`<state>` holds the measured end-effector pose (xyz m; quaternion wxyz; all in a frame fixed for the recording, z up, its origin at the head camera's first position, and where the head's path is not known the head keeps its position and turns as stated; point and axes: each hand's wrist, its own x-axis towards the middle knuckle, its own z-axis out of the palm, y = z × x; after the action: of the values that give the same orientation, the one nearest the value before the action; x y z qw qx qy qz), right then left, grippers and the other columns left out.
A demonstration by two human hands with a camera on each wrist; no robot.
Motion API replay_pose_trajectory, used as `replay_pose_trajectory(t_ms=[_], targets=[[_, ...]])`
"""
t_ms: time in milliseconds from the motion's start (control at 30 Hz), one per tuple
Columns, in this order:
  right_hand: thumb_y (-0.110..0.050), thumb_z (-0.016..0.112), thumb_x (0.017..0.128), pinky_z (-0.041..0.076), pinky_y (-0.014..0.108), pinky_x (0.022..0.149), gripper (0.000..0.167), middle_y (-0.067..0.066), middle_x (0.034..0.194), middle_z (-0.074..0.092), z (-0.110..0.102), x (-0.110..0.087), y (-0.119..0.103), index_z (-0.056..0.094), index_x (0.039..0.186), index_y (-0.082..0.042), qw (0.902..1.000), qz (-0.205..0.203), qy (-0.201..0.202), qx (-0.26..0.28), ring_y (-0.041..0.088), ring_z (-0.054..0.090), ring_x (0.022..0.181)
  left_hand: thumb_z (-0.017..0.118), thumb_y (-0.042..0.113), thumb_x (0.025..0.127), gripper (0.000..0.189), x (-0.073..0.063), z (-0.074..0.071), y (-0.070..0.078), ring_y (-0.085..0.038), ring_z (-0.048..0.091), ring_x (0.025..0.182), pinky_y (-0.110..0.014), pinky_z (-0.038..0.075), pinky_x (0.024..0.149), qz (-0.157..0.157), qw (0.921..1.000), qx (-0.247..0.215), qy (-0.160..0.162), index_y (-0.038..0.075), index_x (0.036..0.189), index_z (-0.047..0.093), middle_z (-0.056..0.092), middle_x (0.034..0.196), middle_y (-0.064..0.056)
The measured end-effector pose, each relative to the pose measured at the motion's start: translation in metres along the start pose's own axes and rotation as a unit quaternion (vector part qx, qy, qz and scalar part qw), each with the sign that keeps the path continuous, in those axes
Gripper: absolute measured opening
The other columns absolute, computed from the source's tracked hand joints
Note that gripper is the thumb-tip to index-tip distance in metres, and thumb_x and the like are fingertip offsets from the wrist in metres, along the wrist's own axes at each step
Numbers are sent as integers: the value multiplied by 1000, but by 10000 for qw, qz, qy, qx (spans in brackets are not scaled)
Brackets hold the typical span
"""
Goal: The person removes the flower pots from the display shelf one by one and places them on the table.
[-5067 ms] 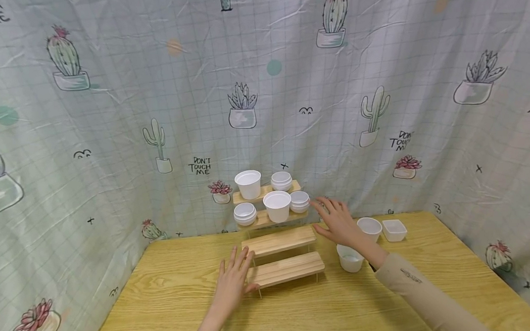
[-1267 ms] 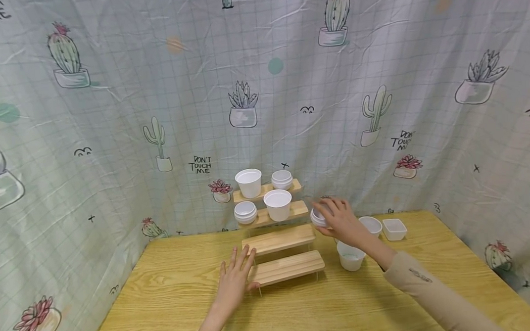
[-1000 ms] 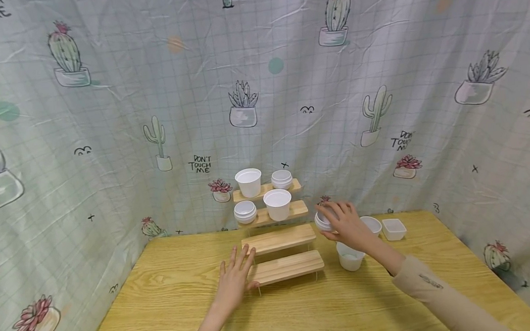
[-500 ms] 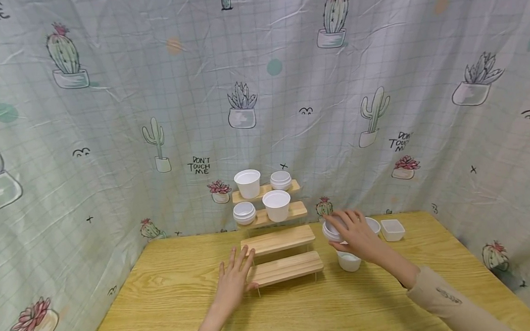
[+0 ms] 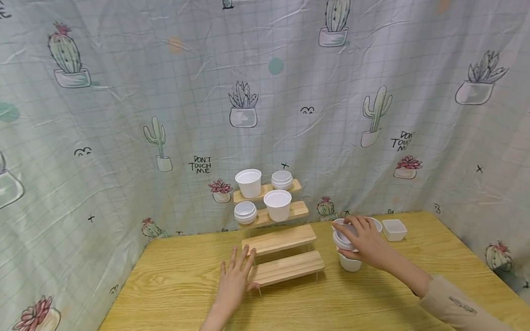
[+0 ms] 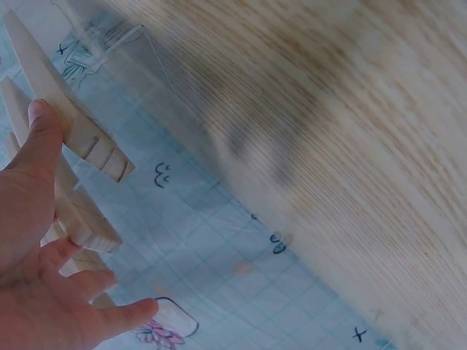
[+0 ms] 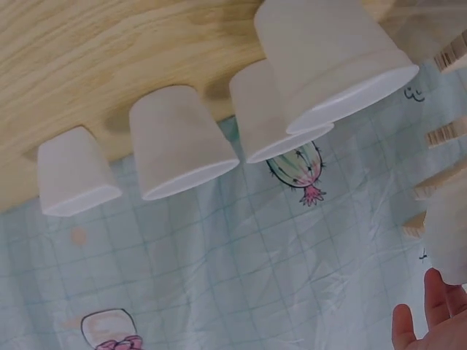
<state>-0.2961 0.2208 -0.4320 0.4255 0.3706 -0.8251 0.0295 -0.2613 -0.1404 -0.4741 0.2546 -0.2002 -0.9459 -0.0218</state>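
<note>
Plastic seems the likeliest stuff for the ridged white pot (image 5: 342, 243) that the right hand (image 5: 369, 244) pinches between thumb and fingers, so I'd expect it to be light, fairly stiff and a little slick, more apt to slip than to break. It is up off the desk (image 5: 301, 317), to the person's right of the wooden stand (image 5: 287, 268), hiding part of a white cup (image 5: 350, 265). The ridge around its side looks like the best hold, pressed gently from opposite sides; a hard squeeze on the rim might flex it. The left hand (image 5: 232, 279) carries nothing, its fingers spread and touching the stand's lower boards at their left end.
</note>
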Motion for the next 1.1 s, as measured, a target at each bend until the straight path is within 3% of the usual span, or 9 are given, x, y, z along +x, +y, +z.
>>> replay_pose_trajectory(t_ms=[233, 467, 667, 933, 1100], targets=[[-55, 47, 84, 36, 56, 74, 53, 14, 97, 52, -1, -13, 2, 57, 114, -13, 9998, 140, -14, 169, 34, 47, 90, 66, 44, 63, 85, 0, -2, 1, -39, 35, 127, -61, 40, 89, -14, 10000, -63, 7, 14, 136, 37, 38, 139, -9], [-61, 30, 87, 36, 53, 72, 62, 15, 96, 51, -3, -24, 5, 59, 110, -12, 9997, 231, 23, 74, 34, 45, 89, 66, 44, 64, 84, 0, -2, 0, -39, 34, 128, -62, 40, 89, -27, 9999, -90, -62, 14, 137, 36, 38, 139, -9], [-61, 29, 87, 34, 50, 68, 62, 15, 95, 51, -5, -34, 7, 58, 110, -11, 9996, 276, 51, 9, 34, 45, 88, 66, 44, 64, 84, 0, -2, 0, -38, 34, 128, -61, 40, 89, -38, 9999, -98, -79, 14, 137, 36, 38, 140, -9], [-58, 42, 85, 31, 44, 68, 56, 14, 95, 50, -9, -45, 15, 57, 112, -11, 9993, 353, -129, 28, 30, 44, 85, 66, 44, 64, 84, 0, -4, 1, -39, 34, 128, -61, 40, 90, -39, 10000, -68, -61, 14, 137, 37, 38, 140, -9], [-62, 31, 86, 31, 46, 68, 63, 15, 93, 50, -7, -56, 19, 59, 110, -11, 9989, 465, -103, -44, 32, 44, 83, 66, 45, 63, 84, 0, -2, 0, -38, 34, 128, -60, 40, 90, -42, 10000, -43, -76, 15, 137, 37, 38, 140, -9]])
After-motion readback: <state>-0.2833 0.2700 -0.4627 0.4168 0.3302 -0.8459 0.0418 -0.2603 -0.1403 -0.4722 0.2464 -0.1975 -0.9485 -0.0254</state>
